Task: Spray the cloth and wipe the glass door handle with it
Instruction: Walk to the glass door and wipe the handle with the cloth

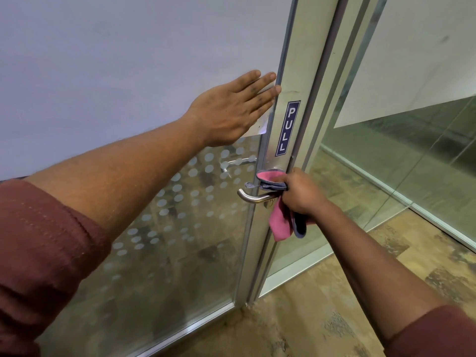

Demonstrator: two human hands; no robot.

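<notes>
A steel lever handle (251, 197) sticks out to the left from the metal frame of the glass door (164, 228). My right hand (300, 193) is shut on a pink cloth with a blue-grey edge (280, 222), pressed against the base of the handle at the frame. Part of the cloth bunches above the lever and part hangs below my fist. My left hand (229, 109) lies flat and open against the frosted upper pane, fingertips touching the frame. No spray bottle is in view.
A blue PULL sticker (288, 128) sits on the frame above the handle. To the right stands a fixed glass partition (401, 140) with a frosted upper band. The door's lower pane has a dotted film. Patterned carpet (322, 305) covers the floor.
</notes>
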